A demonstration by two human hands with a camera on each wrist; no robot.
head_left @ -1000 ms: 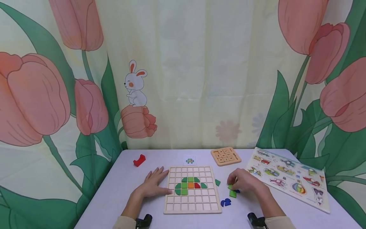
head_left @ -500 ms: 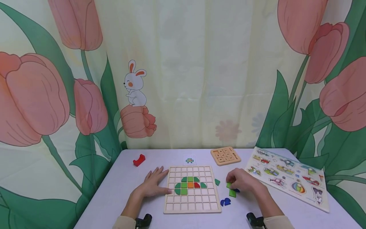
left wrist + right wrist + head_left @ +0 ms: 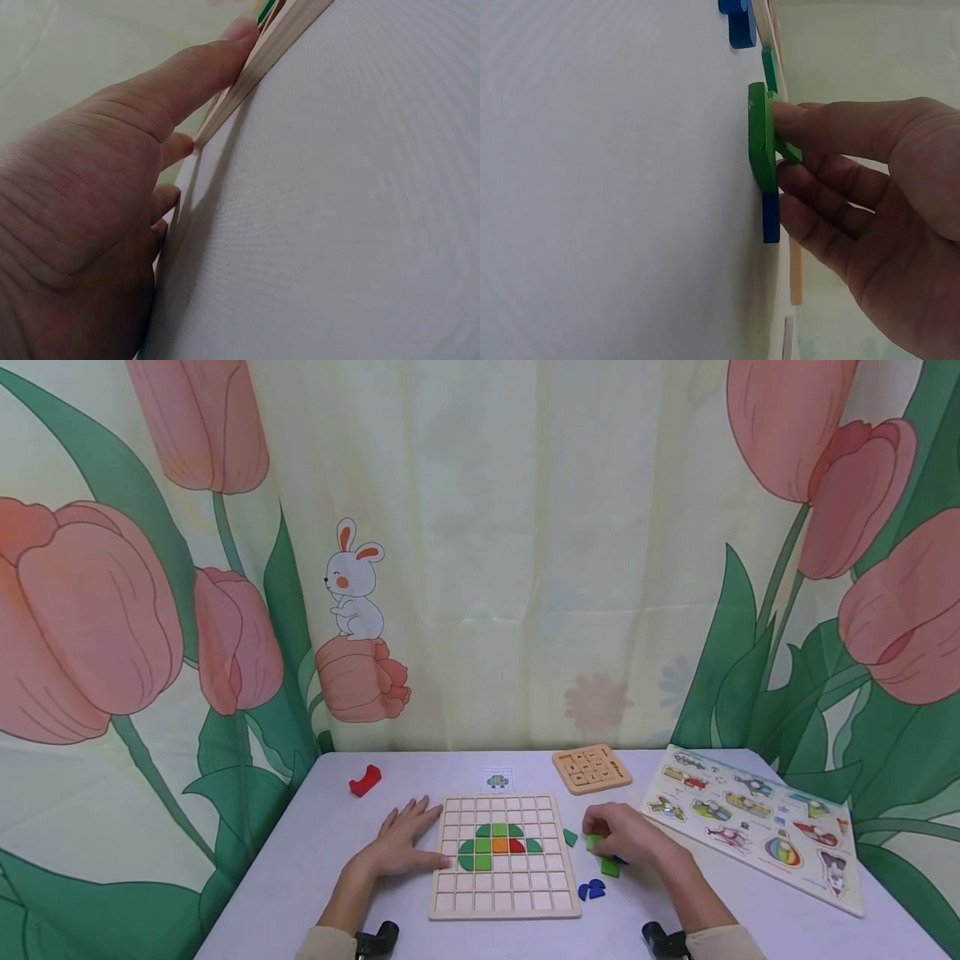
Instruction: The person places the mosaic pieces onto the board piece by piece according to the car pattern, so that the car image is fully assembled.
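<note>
A wooden grid board (image 3: 498, 897) lies mid-table with green, orange and red tiles (image 3: 499, 845) set in its middle rows. My left hand (image 3: 417, 837) rests flat on the table, fingers straight, thumb (image 3: 196, 73) against the board's left edge (image 3: 264, 54). Right of the board, my right hand (image 3: 597, 837) pinches a small light green tile (image 3: 789, 149) between thumb and forefinger. Just under it a larger green tile (image 3: 758, 136) lies on the table, overlapping a blue piece (image 3: 771, 217). A dark green tile (image 3: 571, 837) and blue pieces (image 3: 592, 889) lie nearby.
At the back left lies a red block (image 3: 365, 779). A small pattern card (image 3: 498, 780) and a small wooden number puzzle (image 3: 592, 768) sit behind the board. A large vehicle peg puzzle (image 3: 753, 827) covers the right side. The flower curtain hangs close behind the table.
My right hand has shifted a little left toward the board, with the small green tile between its fingers. The left hand has stayed in place.
</note>
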